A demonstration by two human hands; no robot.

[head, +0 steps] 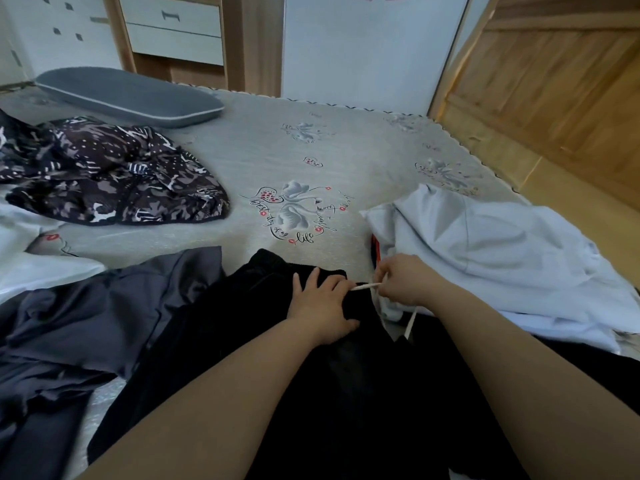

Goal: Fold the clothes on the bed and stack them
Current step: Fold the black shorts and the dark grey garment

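Pinching the white drawstring (363, 287), right hand (403, 280) tugs sideways; left hand (320, 306) flat on black garment (263, 341).

Black garment (277, 358) spread flat in the near middle, white drawstring (363, 287) at its far edge. Grey garment (86, 323) rumpled near left. Patterned dark garment (114, 178) heaped far left. Pale blue garment (502, 258) crumpled right, unfolded.

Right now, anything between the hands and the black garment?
Nothing visible. The left hand rests flat on the black garment, and the right hand pinches its white drawstring. The pale blue garment lies beside, to the right.
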